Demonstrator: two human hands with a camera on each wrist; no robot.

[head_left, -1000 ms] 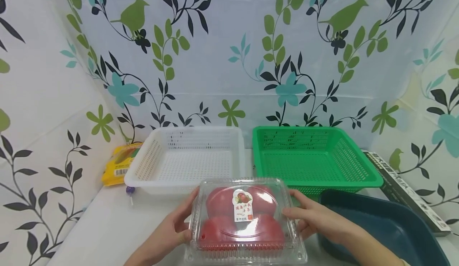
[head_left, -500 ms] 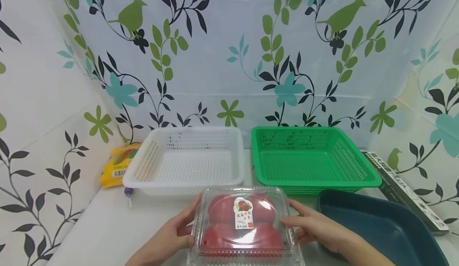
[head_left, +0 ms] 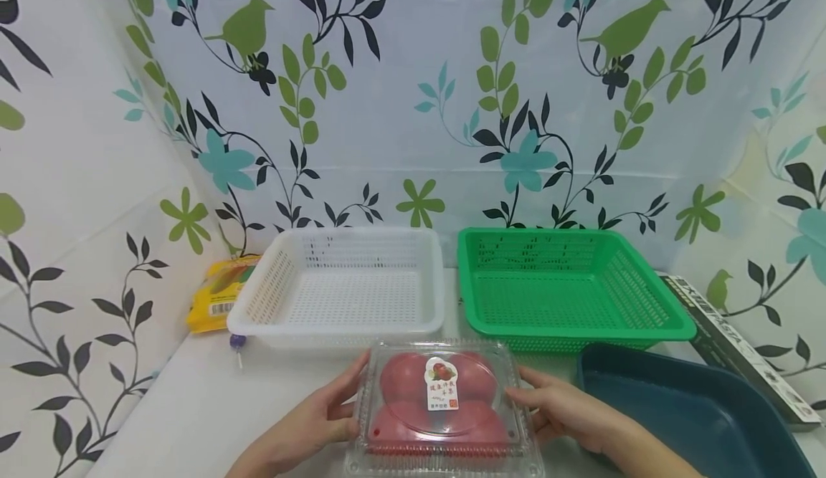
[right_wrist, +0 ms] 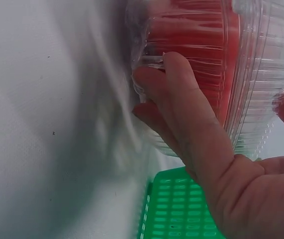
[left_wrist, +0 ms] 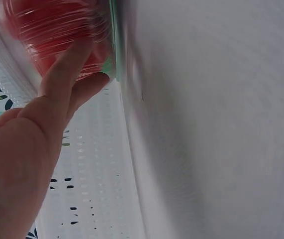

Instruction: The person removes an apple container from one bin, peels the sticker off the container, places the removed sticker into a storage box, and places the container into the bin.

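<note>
A clear plastic clamshell box (head_left: 442, 421) with several round red fruits inside is at the front middle of the head view. Its lid bears a white sticker (head_left: 442, 385) with apples pictured on it. My left hand (head_left: 316, 415) grips the box's left side, thumb near the front corner; the left wrist view has its fingers (left_wrist: 64, 67) along the ribbed side wall. On the right side, my right hand (head_left: 571, 410) holds the box, with fingers (right_wrist: 184, 84) against the lower wall and the thumb by the lid. Whether the box touches the table cannot be told.
Behind the box stand a white basket (head_left: 335, 335) and a green basket (head_left: 581, 338). A dark blue tray (head_left: 690, 406) lies at the right, beside a black box (head_left: 736, 342). At the left are a yellow packet (head_left: 219, 295) and a purple lollipop (head_left: 237, 340).
Both hands have brought the box lower, so it looks smaller and sits a little nearer the bottom of the head view. Their hold on its sides stays the same.
</note>
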